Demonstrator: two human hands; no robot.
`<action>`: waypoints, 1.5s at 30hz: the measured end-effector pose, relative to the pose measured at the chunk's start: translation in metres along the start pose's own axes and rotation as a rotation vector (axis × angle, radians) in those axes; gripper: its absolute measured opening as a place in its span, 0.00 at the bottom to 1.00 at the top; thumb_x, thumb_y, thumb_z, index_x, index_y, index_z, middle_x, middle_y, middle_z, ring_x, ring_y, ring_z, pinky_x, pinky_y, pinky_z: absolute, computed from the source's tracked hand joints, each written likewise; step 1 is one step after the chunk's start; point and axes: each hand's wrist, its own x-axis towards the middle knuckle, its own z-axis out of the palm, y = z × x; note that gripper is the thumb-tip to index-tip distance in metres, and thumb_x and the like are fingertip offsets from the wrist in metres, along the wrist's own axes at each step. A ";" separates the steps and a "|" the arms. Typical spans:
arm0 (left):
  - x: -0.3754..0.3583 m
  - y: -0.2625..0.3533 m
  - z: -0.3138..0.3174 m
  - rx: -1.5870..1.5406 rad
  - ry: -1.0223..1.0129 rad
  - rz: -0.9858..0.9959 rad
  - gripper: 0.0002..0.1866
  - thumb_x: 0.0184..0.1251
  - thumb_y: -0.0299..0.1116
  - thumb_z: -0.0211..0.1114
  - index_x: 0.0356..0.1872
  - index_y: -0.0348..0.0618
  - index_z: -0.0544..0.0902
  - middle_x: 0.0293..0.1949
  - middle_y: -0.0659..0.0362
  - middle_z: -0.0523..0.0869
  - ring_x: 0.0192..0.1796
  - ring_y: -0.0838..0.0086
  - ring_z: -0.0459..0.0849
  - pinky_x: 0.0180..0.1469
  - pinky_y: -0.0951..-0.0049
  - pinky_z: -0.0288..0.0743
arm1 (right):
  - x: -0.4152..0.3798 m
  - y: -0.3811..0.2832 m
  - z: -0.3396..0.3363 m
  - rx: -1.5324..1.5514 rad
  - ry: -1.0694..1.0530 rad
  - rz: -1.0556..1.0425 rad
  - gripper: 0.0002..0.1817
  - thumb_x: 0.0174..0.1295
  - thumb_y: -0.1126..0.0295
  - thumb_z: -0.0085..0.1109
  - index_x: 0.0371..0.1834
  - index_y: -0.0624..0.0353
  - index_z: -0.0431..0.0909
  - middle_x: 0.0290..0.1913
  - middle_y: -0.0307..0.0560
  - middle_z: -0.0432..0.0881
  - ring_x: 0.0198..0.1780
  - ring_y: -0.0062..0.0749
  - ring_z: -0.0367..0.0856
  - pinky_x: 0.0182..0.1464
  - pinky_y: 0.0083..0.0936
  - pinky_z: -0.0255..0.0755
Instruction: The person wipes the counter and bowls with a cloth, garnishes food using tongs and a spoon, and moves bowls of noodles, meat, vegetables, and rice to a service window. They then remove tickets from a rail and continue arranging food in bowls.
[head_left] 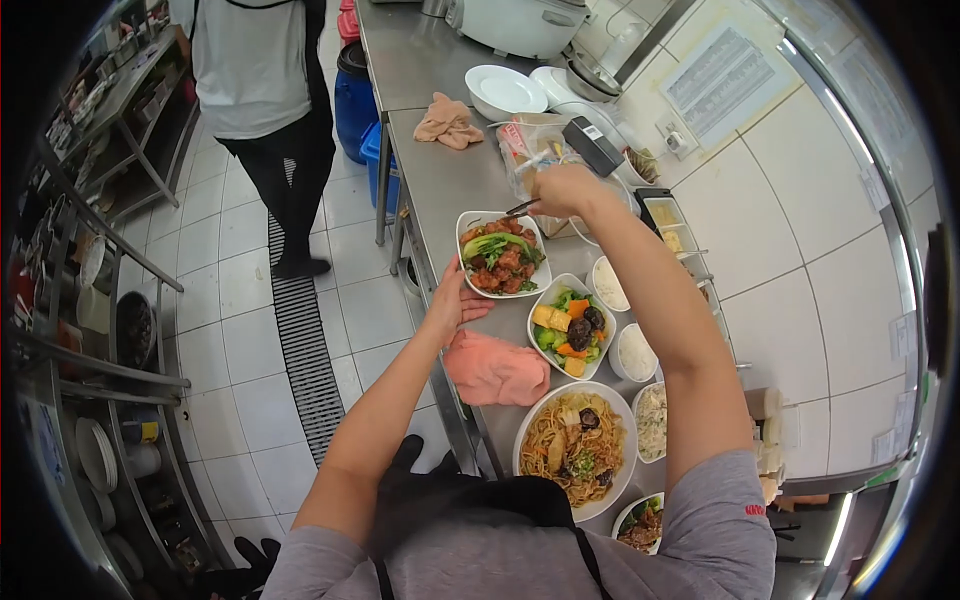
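Observation:
A square white bowl [505,290] holds glossy reddish-brown meat pieces with green leafy vegetable on top. My left hand [460,308] steadies it at its near left corner, the thumb along the side and the other fingers low against it. My right hand [562,190] is closed above the bowl's far right corner, around a thin dark utensil [522,208] whose tip reaches the rim; its exact kind is hard to make out. Beside my left hand lies a crumpled pink cloth [495,368]. Nearer me is a bowl of mixed vegetables [572,330].
A large noodle bowl [575,450], rice bowls [636,352] and a dish of pale food [652,420] line the steel counter [410,140]. Farther off are another cloth [448,122], white plates [505,92] and a dark device [593,145]. A person [255,80] stands left in the aisle.

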 end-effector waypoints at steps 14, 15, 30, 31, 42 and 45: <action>-0.003 0.003 0.003 0.014 0.027 -0.018 0.28 0.65 0.45 0.39 0.66 0.60 0.45 0.39 0.47 0.79 0.37 0.64 0.82 0.38 0.71 0.77 | -0.072 0.010 -0.009 0.273 0.200 0.129 0.22 0.52 0.51 0.55 0.40 0.58 0.78 0.34 0.54 0.80 0.36 0.47 0.77 0.39 0.36 0.70; -0.002 0.002 0.003 0.018 0.021 -0.016 0.28 0.65 0.46 0.39 0.66 0.60 0.45 0.41 0.46 0.78 0.38 0.63 0.81 0.39 0.70 0.77 | -0.089 -0.001 -0.007 0.314 0.284 0.102 0.23 0.52 0.50 0.54 0.42 0.58 0.76 0.35 0.54 0.79 0.37 0.48 0.77 0.40 0.36 0.70; -0.004 0.000 0.001 0.002 -0.033 0.007 0.26 0.65 0.44 0.37 0.65 0.60 0.47 0.41 0.48 0.79 0.37 0.65 0.81 0.38 0.72 0.77 | -0.135 0.037 0.081 0.673 0.554 0.642 0.32 0.47 0.50 0.60 0.49 0.64 0.69 0.33 0.56 0.78 0.37 0.42 0.79 0.37 0.31 0.71; -0.005 0.000 0.002 -0.004 -0.027 0.011 0.27 0.65 0.43 0.37 0.65 0.59 0.47 0.41 0.48 0.78 0.37 0.65 0.81 0.37 0.73 0.77 | -0.137 0.063 0.082 0.673 0.577 0.703 0.33 0.44 0.50 0.61 0.48 0.64 0.68 0.37 0.58 0.78 0.39 0.46 0.78 0.40 0.33 0.71; -0.006 0.002 0.003 -0.018 0.037 -0.016 0.29 0.66 0.45 0.39 0.66 0.56 0.44 0.46 0.46 0.76 0.40 0.62 0.81 0.41 0.72 0.77 | -0.082 0.243 0.181 0.347 0.018 0.909 0.28 0.48 0.47 0.57 0.41 0.62 0.76 0.44 0.58 0.77 0.46 0.47 0.76 0.46 0.35 0.71; -0.003 0.005 0.003 -0.056 -0.030 -0.013 0.28 0.67 0.42 0.37 0.66 0.56 0.43 0.46 0.45 0.76 0.42 0.60 0.80 0.42 0.71 0.77 | -0.079 0.219 0.171 0.171 0.096 1.038 0.23 0.50 0.51 0.55 0.43 0.56 0.76 0.45 0.49 0.77 0.48 0.43 0.75 0.46 0.36 0.71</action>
